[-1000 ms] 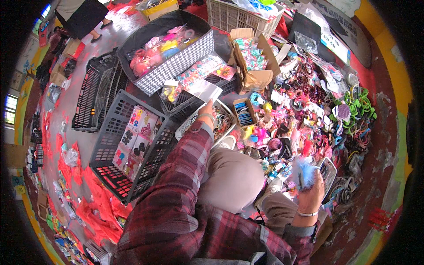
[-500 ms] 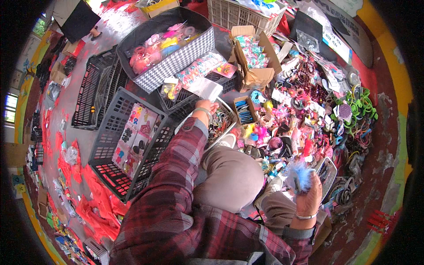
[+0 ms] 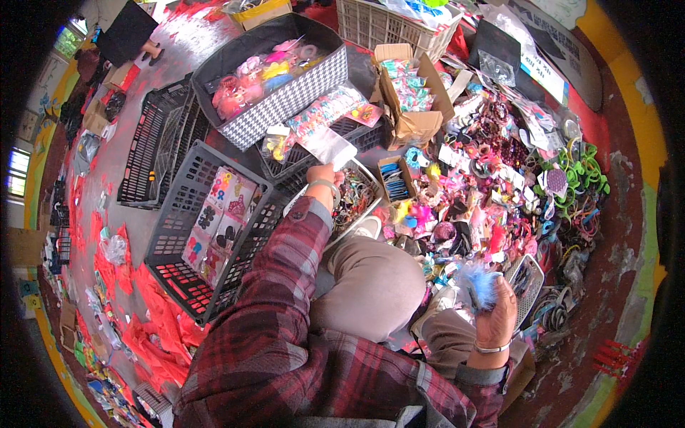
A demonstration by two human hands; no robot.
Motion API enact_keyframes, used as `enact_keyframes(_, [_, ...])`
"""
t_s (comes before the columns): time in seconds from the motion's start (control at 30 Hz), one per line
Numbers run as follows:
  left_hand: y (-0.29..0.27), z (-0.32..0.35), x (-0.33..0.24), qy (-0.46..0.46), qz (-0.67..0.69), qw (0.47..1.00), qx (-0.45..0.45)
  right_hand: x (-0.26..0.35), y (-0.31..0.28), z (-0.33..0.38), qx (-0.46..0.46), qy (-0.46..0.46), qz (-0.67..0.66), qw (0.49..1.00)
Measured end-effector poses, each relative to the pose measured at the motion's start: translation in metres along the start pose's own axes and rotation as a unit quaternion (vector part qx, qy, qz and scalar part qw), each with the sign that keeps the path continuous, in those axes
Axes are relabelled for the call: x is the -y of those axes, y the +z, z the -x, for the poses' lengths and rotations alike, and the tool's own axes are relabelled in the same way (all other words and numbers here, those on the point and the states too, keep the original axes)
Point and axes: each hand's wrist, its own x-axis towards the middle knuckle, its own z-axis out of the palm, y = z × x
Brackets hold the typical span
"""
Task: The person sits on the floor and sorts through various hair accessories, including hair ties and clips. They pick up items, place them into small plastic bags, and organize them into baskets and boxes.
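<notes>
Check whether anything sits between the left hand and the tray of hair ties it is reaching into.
Nothing visible blocks it. The left hand is already at the rim of the white tray of hair ties, fingers down among them. The right hand is apart, holding a blue fluffy pom-pom.

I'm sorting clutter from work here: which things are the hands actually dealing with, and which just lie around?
In hand:
- left hand over the white tray of hair ties
- right hand holding a blue fluffy piece

Lying about:
- black crates
- checked bin
- green bangles
</notes>
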Motion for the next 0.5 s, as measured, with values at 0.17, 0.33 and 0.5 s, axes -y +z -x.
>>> enact_keyframes(0.17, [-0.013, -0.011, 0.004, 0.022, 0.017, 0.999, 0.045, 0.001, 0.001, 0.0, 0.016, 0.001, 0.006, 1.0])
enact_keyframes(0.33, [0.001, 0.002, 0.012, -0.062, 0.256, 0.953, 0.153, 0.0, 0.013, 0.004, -0.036, -0.019, 0.007, 0.999])
enact_keyframes(0.5, [0.003, -0.001, 0.02, -0.048, 0.336, 0.904, 0.259, -0.002, 0.005, 0.001, -0.001, -0.01, 0.014, 1.0])
